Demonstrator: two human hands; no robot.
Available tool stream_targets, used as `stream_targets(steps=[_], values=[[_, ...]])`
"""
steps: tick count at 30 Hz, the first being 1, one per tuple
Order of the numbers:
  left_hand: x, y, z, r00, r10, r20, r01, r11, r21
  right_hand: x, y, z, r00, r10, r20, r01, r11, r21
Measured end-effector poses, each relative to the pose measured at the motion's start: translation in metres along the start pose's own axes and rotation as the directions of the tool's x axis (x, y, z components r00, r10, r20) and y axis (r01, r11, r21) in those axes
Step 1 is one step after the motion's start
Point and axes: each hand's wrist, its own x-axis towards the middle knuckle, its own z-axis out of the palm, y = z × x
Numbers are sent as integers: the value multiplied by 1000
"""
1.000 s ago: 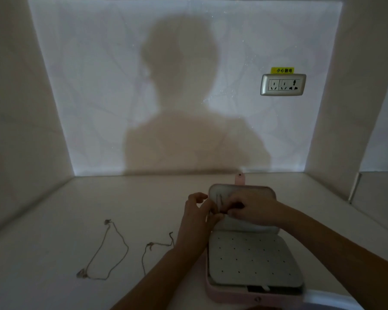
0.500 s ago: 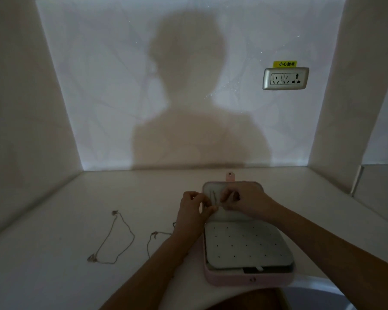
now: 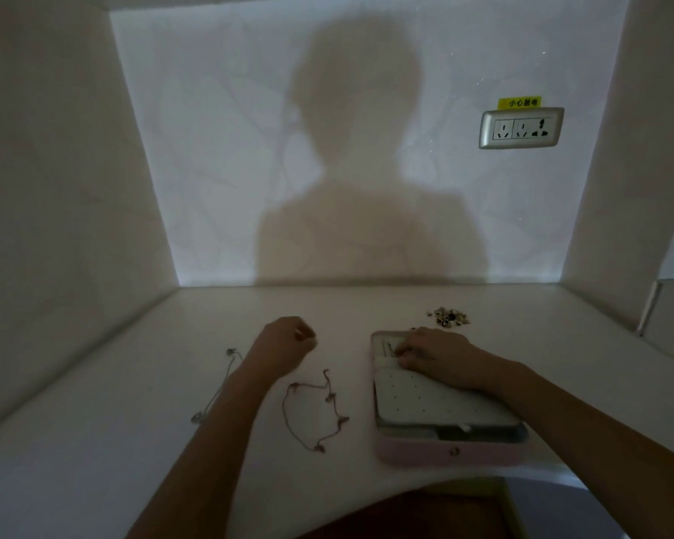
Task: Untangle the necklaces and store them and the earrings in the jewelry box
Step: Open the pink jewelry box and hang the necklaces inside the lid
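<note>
Grey lining lay under the right hand (image 3: 440, 357), which rested palm down on the far compartment of the open pink jewelry box (image 3: 444, 453). Its fingertips (image 3: 403, 354) bent down onto a thin strip at the box's far-left corner. Whether they pinched anything there, I could not tell. Nearer the person, a grey perforated panel (image 3: 425, 402) covered the rest of the box, which sat at the near edge of the tabletop (image 3: 133, 441), right of centre.

Left of the box, the left hand (image 3: 288, 342) hung over the middle of the tabletop with its fingers loosely curled and nothing visible in them.

A beaded necklace (image 3: 329, 397) lay in a slack, open loop between the left forearm and the box, touching neither. It sat toward the near edge from the left hand and a little to its right, its long axis running roughly far to near. The left hand was plainly the nearer one and would likely only need to draw back toward the person to reach it.

A thinner chain (image 3: 197, 417) lay on the other side of that forearm, partly hidden by it. The two necklaces were apart, so the untangling looked done.

A small heap of earrings (image 3: 449, 317) sat just beyond the box's far edge, close to the right hand, not yet stored.
</note>
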Motion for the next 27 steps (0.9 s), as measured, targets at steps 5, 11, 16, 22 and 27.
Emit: stream_targets(steps=[5,11,16,22,27], values=[[-23,-59,-41,945,-323,-46,321,895,309,0,0,5,999,-27,-46,27,1000,-7],[-54,-95,-44,898,-440,-25,408,810,421,0,1,6,999,-23,-49,23,1000,1],[-69,-100,-31,907,-411,-91,407,799,442,2,2,4,1000,-10,-18,10,1000,-11],[-84,-97,-27,934,-319,-161,357,816,454,1,-2,1,1000,9,6,-8,999,-34],[-99,-94,-21,967,-208,-147,254,744,618,-1,-9,-3,1000,11,20,-10,999,-46]])
